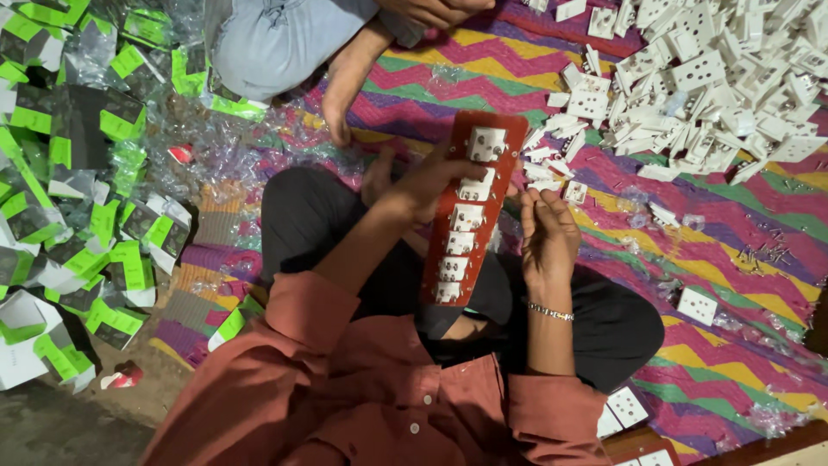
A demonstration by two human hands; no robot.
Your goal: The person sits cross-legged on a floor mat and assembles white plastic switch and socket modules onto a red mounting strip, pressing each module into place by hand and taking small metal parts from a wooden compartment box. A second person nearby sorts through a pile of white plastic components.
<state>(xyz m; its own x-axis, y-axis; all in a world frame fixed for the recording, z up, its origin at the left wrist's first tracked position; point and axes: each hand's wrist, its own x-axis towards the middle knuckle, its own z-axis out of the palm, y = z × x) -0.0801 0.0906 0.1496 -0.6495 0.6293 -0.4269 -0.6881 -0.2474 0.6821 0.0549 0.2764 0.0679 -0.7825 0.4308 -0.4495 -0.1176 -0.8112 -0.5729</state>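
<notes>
**Holding a red jig board of white sockets over the lap**

Holding the long red board [473, 207] w/ both hands, we sit cross-legged on a zigzag-striped mat [733, 345]. The board's long axis runs steeply up the frame, tilted a bit right: top end points away from us toward the heap of white socket parts [716, 78], bottom end sits over our dark trousers [319, 216]. Six white sockets [466, 217] line up in a row along it, one per slot, faces up.

Our left hand [423, 181] grips the board's left edge approx. mid-length, fingers curled shut round it, thumb across the front near the second socket. Our right hand [548, 233] is just beside the right edge, palm turned toward us, fingers half-curled; fingertips pinch a small white piece [545, 184] – can't tell exactly what kind. A metal bracelet [552, 311] circles that wrist.

Another person in light jeans [276, 39] sits opposite us, one bare arm [349, 82] reaching down to the mat, well apart from our board. At left, green-and-grey cartons [78, 173] and clear plastic wrap [216, 147] lie piled. A few loose sockets [697, 305] rest on the mat at right.
</notes>
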